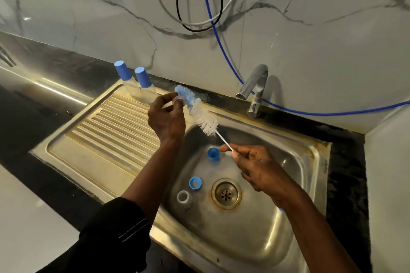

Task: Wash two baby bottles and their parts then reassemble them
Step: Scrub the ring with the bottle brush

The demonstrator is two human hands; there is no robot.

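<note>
The small clear part (pixel 178 101), probably a teat, looked light, soft and slippery when wet, best pinched at its rim; the left hand (pixel 166 117) pinched it there, above the sink (pixel 299 162), against the bottle brush (pixel 200 115). The right hand (pixel 255 168) pinched the brush's thin handle. A cap (pixel 213 154), a collar (pixel 194 183) and a clear ring (pixel 183 196) lay in the basin

Veined marble wall (pixel 310 46), dark countertop (pixel 73 66), hanging cables (pixel 196 30), steel tap (pixel 255 86)
</note>
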